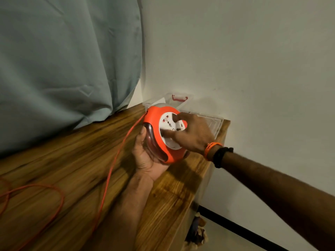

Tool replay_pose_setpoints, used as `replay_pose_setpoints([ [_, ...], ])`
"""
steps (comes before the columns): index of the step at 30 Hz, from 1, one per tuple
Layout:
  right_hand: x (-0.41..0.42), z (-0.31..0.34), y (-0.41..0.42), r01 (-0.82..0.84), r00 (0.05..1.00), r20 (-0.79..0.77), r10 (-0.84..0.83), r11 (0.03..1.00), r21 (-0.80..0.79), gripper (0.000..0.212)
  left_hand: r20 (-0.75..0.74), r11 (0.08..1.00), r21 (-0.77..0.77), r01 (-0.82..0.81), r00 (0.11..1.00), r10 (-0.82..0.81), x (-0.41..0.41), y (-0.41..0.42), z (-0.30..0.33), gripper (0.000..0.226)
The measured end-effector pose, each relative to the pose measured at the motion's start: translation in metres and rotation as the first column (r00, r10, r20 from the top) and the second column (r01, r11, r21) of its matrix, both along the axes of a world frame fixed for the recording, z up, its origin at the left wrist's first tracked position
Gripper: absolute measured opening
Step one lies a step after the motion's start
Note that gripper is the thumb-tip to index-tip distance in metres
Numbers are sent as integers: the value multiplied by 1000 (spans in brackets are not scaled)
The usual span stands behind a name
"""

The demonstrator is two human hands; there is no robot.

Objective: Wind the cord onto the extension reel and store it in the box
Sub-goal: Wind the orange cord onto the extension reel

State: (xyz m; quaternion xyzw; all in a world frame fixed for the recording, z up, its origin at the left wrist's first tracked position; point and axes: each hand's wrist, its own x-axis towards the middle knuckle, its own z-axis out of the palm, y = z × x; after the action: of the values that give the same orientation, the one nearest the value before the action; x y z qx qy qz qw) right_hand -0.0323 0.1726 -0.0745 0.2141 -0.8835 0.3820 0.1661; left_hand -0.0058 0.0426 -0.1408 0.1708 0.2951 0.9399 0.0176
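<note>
Your left hand [145,158] cups the reel [163,134], fingers hidden behind it. Your right hand [192,134] presses curled fingers into its white face; the clear box [215,122] is mostly blocked.

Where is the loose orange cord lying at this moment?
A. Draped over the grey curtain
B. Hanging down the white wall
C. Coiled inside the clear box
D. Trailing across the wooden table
D: the orange cord runs from the extension reel, held in the left hand, out over the wooden table and loops near its left edge.
</note>
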Motion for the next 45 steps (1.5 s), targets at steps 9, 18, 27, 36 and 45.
replay_pose_setpoints([
  [9,1,11,-4,147,672,677,299,843,-518,43,-5,999,-50,-2,1000,2,0,-3,0,91],
  [18,6,27,28,-34,995,-78,56,965,259,41,50,998,-37,-57,997,59,3,-3,2,84],
  [27,2,13,18,-93,922,-286,261,867,490,67,12,1000,-8,-3,1000,3,0,-3,-1,83],
  [36,4,4,-9,117,955,292,-44,964,-238,52,17,999,-3,-38,999,39,1,0,1,80],
  [45,4,15,2,150,612,702,365,818,-556,33,14,999,-33,-7,1000,7,2,1,3,90],
])
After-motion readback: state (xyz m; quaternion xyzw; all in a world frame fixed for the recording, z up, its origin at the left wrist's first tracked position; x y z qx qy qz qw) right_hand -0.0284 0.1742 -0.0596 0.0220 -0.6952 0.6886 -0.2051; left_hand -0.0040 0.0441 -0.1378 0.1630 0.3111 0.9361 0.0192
